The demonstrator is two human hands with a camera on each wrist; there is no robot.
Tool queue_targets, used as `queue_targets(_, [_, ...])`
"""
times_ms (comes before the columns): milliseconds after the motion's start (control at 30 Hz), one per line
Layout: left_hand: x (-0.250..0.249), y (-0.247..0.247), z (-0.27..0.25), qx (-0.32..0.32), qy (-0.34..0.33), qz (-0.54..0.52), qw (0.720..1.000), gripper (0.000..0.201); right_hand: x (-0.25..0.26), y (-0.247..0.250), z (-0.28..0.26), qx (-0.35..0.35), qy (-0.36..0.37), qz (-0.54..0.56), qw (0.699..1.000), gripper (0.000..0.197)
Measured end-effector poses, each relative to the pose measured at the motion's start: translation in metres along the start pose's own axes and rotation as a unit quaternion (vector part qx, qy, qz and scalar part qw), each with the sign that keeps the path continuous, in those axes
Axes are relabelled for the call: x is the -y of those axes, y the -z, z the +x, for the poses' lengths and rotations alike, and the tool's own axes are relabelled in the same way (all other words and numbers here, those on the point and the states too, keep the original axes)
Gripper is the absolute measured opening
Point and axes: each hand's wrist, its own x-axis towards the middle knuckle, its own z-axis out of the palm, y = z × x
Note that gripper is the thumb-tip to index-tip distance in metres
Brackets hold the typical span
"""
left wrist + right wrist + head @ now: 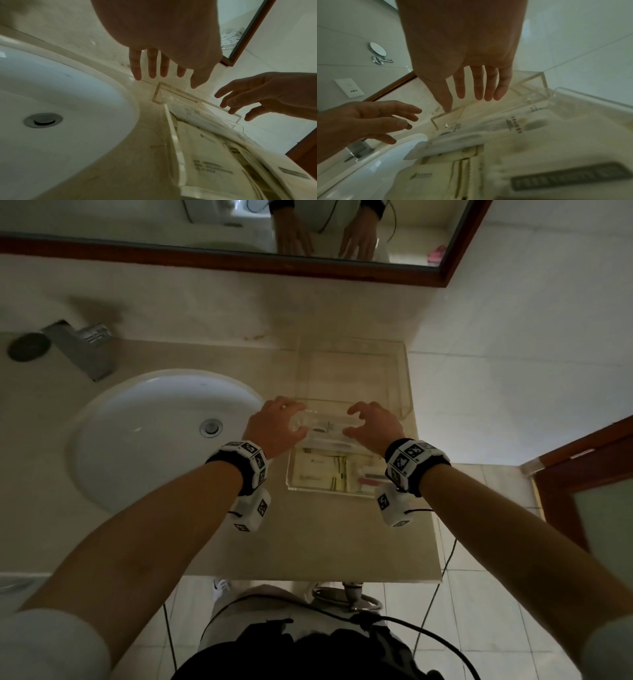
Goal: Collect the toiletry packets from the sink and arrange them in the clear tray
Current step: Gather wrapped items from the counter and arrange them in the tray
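Note:
A clear tray sits on the counter right of the white sink. Several cream and white toiletry packets lie flat inside it, seen close up in the wrist views. My left hand and right hand hover over the tray's far end, facing each other with fingers spread and loosely bent. Neither holds anything. The left wrist view shows my left fingers hanging above the tray's rim. The sink bowl shows only its drain.
A second clear acrylic box stands behind the tray against the wall. The faucet is at the far left. A wood-framed mirror hangs above. The counter's front edge is near my body, and a wooden door stands at right.

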Motion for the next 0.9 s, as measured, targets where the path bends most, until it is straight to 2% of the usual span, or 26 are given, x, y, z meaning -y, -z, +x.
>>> queue_targets(133, [0.024, 0.011, -0.013, 0.009, 0.045, -0.021, 0.999, 0.057, 0.029, -0.009, 0.0, -0.001, 0.023, 0.019, 1.0, 0.05])
queue_targets(300, [0.058, 0.033, -0.031, -0.016, 0.092, -0.077, 0.993, 0.057, 0.076, -0.027, 0.002, 0.002, 0.037, 0.029, 0.999, 0.053])
queue_targets(900, [0.226, 0.125, -0.093, -0.076, 0.165, -0.097, 0.979, 0.047, 0.279, -0.097, 0.021, 0.03, 0.087, 0.044, 0.995, 0.055])
